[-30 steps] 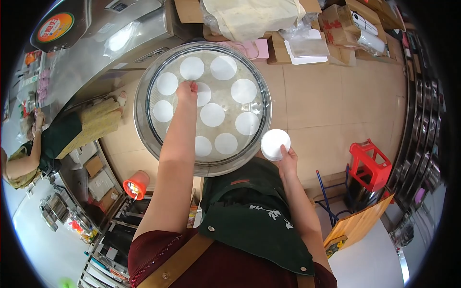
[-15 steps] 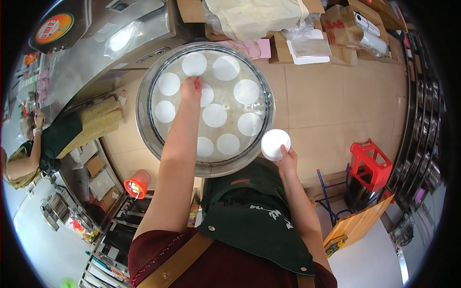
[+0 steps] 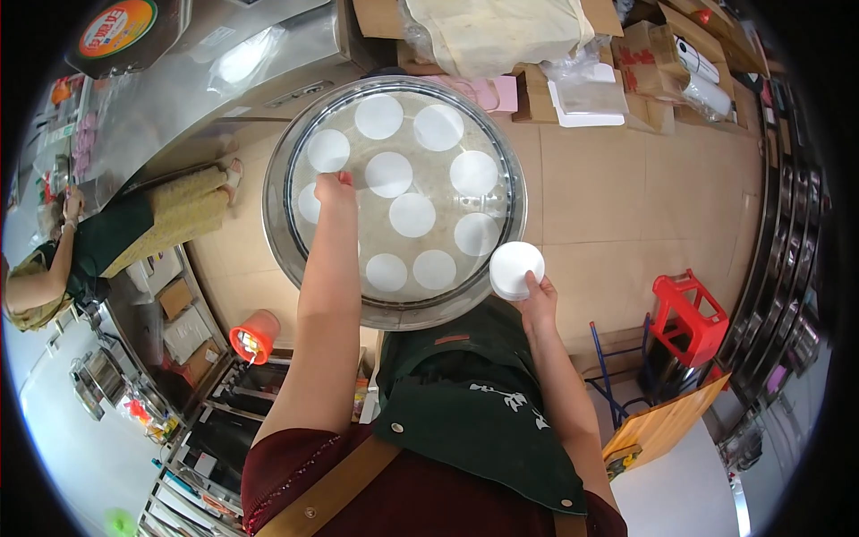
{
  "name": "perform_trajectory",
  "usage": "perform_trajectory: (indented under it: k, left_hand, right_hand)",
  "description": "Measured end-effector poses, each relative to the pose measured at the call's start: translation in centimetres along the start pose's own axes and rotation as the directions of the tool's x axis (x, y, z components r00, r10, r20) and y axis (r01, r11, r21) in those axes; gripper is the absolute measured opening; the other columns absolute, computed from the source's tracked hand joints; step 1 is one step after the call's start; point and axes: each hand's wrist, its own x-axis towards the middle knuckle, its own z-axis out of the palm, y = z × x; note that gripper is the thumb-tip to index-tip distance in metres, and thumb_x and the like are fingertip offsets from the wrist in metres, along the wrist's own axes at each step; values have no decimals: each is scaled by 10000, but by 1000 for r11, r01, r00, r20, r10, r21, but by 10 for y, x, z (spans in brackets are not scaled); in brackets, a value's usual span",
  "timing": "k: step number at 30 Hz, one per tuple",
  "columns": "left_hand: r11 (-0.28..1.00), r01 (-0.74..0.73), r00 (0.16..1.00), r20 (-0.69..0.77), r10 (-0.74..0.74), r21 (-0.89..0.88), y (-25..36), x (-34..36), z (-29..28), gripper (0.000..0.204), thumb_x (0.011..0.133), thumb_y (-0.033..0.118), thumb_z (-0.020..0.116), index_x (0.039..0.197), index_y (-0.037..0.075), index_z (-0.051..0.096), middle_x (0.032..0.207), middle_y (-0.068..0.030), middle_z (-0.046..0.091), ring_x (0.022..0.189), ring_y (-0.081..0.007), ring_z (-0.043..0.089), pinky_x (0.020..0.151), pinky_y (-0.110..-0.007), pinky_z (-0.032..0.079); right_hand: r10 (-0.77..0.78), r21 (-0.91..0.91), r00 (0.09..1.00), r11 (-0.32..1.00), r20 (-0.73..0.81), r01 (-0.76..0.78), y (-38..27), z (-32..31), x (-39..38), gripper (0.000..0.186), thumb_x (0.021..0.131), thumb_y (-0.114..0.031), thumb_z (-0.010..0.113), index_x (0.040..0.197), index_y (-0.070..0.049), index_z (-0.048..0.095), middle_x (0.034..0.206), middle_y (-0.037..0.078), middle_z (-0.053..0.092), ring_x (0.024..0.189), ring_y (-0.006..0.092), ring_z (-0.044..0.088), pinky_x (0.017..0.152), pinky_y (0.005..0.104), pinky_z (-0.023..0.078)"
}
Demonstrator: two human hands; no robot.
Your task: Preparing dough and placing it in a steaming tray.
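Note:
A large round metal steamer tray [image 3: 318, 286] with a pale perforated base carries several white paper discs [image 3: 412, 215]. My left hand [image 3: 335, 183] is closed over the tray's left part, fingertips beside a disc [image 3: 310, 204] that it partly hides; what is between the fingers, if anything, I cannot make out. My right hand [image 3: 540, 295] grips a stack of white paper discs [image 3: 514, 264] just outside the tray's right rim, thumb on top.
A co-worker [image 3: 157, 233] stands at the steel counter [image 3: 170, 107] on the left. Cardboard boxes [image 3: 644, 54] lie beyond the tray. A red stool [image 3: 693, 322], wooden board [image 3: 671, 416] and metal racks [image 3: 774, 242] are at right. An orange bucket [image 3: 250, 336] sits lower left.
My left hand has moved left and down from the disc near the middle toward the left side, uncovering that disc. The tray appears slightly further right; my right hand still holds the stack.

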Motion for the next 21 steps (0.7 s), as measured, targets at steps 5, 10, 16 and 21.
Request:
perform_trajectory:
  k: [5, 10, 16, 21]
  left_hand:
    - [1000, 22, 999, 45, -22, -9, -3, 3, 4, 166, 772, -2, 378, 909, -36, 465, 813, -121, 483, 658, -179, 478, 554, -266, 451]
    - [1000, 14, 995, 95, -11, -27, 0, 12, 0, 175, 774, -16, 356, 892, -93, 460, 838, -147, 483, 657, -190, 501, 578, -280, 471]
    - [999, -40, 998, 57, 41, -22, 4, -9, -26, 207, 795, 7, 366, 993, -41, 399, 824, -130, 492, 678, -190, 515, 599, -284, 487]
    - [970, 232, 967, -90, -238, -71, 0, -8, -78, 181, 826, 97, 401, 965, -6, 454, 822, -120, 496, 672, -186, 513, 597, -273, 482]
  right_hand:
    - [15, 6, 1000, 1000, 2, -15, 0, -1, 1, 218, 856, -108, 477, 1035, 12, 499, 1012, 121, 559, 914, 209, 557, 790, 344, 469]
    - [24, -14, 1000, 1000, 8, -24, -3, 3, -2, 229, 856, -113, 476, 1046, 14, 492, 1026, 128, 552, 927, 217, 552, 790, 353, 468]
    - [-34, -18, 999, 999, 12, 34, 1, 0, -1, 244, 849, -164, 503, 1048, -22, 509, 933, 77, 579, 809, 176, 575, 637, 322, 495]
    - [-24, -60, 1000, 998, -19, 23, -4, 1, -4, 235, 850, -170, 502, 1037, -29, 510, 919, 80, 577, 791, 185, 579, 617, 331, 504]
